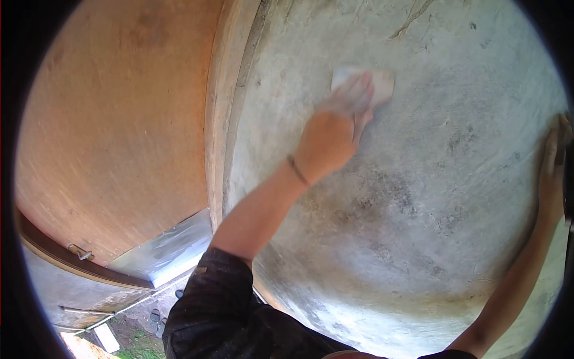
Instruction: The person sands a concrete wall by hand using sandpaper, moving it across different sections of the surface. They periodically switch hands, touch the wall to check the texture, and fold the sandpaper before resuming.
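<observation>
My left hand (pixel 338 128) reaches up and presses a small pale sheet, like sandpaper or a cloth (pixel 373 81), flat against a grey plastered wall (pixel 418 197). Its fingers cover the sheet's lower left part, and a thin band circles the wrist. The sleeve on that arm is dark. My right hand (pixel 551 176) lies flat on the same wall at the far right edge of the view, holding nothing. Its fingertips point up and are partly cut off by the frame's edge.
Left of the wall runs a pale door frame (pixel 220 119), then an orange-brown wooden door (pixel 119 131) with a metal latch (pixel 81 252) near its bottom. A shiny metal sheet (pixel 170 251) lies below it. Ground with grass shows at the lower left.
</observation>
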`<state>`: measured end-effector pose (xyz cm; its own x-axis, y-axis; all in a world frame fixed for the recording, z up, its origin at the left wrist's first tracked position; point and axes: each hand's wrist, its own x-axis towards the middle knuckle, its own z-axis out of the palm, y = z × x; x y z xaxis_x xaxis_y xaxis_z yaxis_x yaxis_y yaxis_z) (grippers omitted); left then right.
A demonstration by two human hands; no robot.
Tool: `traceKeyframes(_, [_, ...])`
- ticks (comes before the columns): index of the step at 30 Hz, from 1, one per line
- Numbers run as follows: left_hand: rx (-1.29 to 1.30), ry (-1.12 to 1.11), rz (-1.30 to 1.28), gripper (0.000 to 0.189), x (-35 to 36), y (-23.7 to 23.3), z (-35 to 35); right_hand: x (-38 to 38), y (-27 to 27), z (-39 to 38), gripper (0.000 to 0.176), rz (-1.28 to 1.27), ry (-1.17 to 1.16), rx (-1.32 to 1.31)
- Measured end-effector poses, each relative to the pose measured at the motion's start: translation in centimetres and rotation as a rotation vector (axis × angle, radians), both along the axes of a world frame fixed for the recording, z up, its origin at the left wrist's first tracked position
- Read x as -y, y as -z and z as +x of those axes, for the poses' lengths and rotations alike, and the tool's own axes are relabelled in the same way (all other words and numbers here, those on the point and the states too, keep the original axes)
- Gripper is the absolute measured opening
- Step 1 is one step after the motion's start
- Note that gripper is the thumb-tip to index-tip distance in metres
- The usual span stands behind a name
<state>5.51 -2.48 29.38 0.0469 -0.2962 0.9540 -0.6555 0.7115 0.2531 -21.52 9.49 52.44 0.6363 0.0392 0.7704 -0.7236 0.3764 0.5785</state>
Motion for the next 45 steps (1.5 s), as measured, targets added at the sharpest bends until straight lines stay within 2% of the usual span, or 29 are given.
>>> traceKeyframes(2, [0.004, -0.022, 0.0, 0.042, -0.9, 2.6, -0.9, 0.4, 0.5, -0.1, 0.037, 0.035, 0.001, -0.059])
traceKeyframes(4, [0.005, -0.022, -0.006, 0.043, -0.6, 2.2, -0.8, 1.5, 1.0, -0.1, 0.037, 0.01, -0.053, -0.31])
traceKeyframes(5, [0.007, -0.022, -0.016, 0.044, -0.1, 1.6, -0.7, 0.7, 1.4, 0.4, 0.026, 0.083, 0.151, -0.203])
traceKeyframes(6, [-0.001, -0.029, -0.044, 0.044, 0.6, 0.1, -0.2, 0.5, 1.6, 0.9, 0.026, 0.054, 0.147, -0.209])
traceKeyframes(8, [-0.016, -0.019, -0.112, 0.044, 1.4, -2.7, 0.4, 0.7, 2.5, 1.6, 0.028, 0.262, 0.092, -0.371])
traceKeyframes(9, [-0.025, -0.02, -0.124, 0.044, 1.4, -3.3, 0.2, 0.7, 3.2, 2.4, 0.028, 0.25, 0.095, -0.38])
traceKeyframes(11, [-0.039, -0.008, -0.093, 0.045, 1.3, -4.0, 0.0, 0.7, 4.6, 4.1, 0.028, 0.449, 0.013, -0.382])
traceKeyframes(15, [-0.049, 0.082, -0.108, 0.042, -0.3, 0.3, -1.6, 1.3, 6.5, 5.1, 0.03, 0.645, -0.067, -0.373])
traceKeyframes(18, [0.002, 0.027, -0.098, 0.043, -0.3, 2.1, -1.9, 1.2, 6.6, 5.3, 0.031, 0.681, -0.076, -0.353])
traceKeyframes(23, [-0.027, 0.048, -0.109, 0.046, 1.6, -3.5, -0.5, 1.0, 6.9, 5.4, 0.034, 0.702, -0.056, -0.3])
traceKeyframes(27, [-0.016, 0.016, -0.179, 0.045, 1.8, -4.8, -0.5, 0.9, 6.9, 5.4, 0.038, 0.73, -0.027, -0.264])
traceKeyframes(30, [-0.04, 0.098, -0.081, 0.043, 0.1, -1.2, -0.8, 0.9, 6.8, 5.2, 0.041, 0.744, -0.01, -0.277])
traceKeyframes(33, [-0.034, 0.128, 0.056, 0.046, -1.4, 4.9, -1.9, 1.1, 6.9, 4.9, 0.041, 0.726, -0.02, -0.285])
traceKeyframes(35, [-0.014, 0.114, 0.047, 0.046, -1.0, 5.5, -1.8, 1.4, 6.9, 5.1, 0.041, 0.711, -0.036, -0.278])
traceKeyframes(37, [-0.014, 0.11, 0.054, 0.046, -1.0, 4.9, -1.6, 1.5, 6.9, 5.2, 0.041, 0.716, -0.038, -0.286])
traceKeyframes(39, [-0.015, 0.037, 0.0, 0.046, 0.0, 2.4, -1.0, 1.4, 6.9, 5.1, 0.04, 0.726, -0.043, -0.276])
traceKeyframes(42, [-0.065, 0.075, -0.075, 0.045, 1.5, -1.4, -0.2, 1.3, 6.9, 5.1, 0.04, 0.728, -0.064, -0.273])
traceKeyframes(45, [-0.105, 0.097, -0.035, 0.044, 1.2, -2.2, -0.2, 1.3, 7.0, 4.9, 0.039, 0.714, -0.069, -0.28])
